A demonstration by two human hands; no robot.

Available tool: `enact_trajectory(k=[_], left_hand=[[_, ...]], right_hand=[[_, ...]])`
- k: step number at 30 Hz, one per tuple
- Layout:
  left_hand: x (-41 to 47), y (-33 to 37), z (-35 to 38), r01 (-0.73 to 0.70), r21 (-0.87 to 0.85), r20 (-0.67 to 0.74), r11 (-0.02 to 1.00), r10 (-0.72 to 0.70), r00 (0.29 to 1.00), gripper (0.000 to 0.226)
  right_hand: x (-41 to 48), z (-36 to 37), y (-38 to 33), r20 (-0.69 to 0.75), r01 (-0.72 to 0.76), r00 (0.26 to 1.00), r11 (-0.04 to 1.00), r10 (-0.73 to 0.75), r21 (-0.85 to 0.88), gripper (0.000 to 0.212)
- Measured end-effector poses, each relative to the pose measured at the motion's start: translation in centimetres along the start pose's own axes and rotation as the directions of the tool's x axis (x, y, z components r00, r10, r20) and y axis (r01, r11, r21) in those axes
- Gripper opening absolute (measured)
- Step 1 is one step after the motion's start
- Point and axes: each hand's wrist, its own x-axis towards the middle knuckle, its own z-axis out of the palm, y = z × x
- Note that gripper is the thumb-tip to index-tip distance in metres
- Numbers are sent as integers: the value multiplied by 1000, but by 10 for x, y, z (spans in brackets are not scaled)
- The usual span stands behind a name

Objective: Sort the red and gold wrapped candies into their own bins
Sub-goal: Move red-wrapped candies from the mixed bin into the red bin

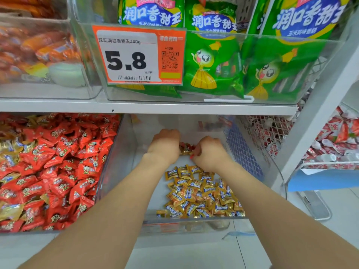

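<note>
Both my hands reach deep into a clear plastic bin (pixel 194 220) on the lower shelf. My left hand (pixel 165 144) and my right hand (pixel 208 153) curl around a small clump of red and gold candies (pixel 186 148) between them at the back of the bin. A pile of gold wrapped candies (pixel 202 193) lies in the front right of this bin. The bin to the left (pixel 108 171) is full of red wrapped candies (pixel 58 167), with a few gold candies (pixel 9 148) mixed in along its left side.
The white shelf board (pixel 147 107) hangs low over the bins. Above it stand clear bins of green snack bags (pixel 211 61) with an orange price tag (pixel 138 55), and orange sausages (pixel 38 47). A wire basket of red-and-white candies (pixel 334 144) sits at the right.
</note>
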Motion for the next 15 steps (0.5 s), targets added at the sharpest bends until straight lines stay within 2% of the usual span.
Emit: enact_trajectory(k=[4, 7, 11, 14, 15], left_hand=[[6, -7, 13, -86, 90, 48, 992, 82, 995, 47], [8, -12, 20, -97, 129, 64, 987, 89, 994, 45], [9, -17, 23, -111, 118, 45, 987, 106, 993, 39], [7, -17, 26, -106, 80, 43, 991, 102, 994, 39], [6, -17, 26, -102, 57, 35, 993, 100, 994, 38]], right_hand=[[5, -6, 6, 18, -80, 997, 995, 79, 67, 16], [11, -8, 10, -9, -124, 992, 989, 125, 78, 34], [12, -13, 7, 1, -112, 994, 993, 112, 34, 38], [13, -19, -4, -9, -75, 997, 997, 75, 8, 18], [14, -18, -4, -31, -57, 998, 998, 57, 19, 30]])
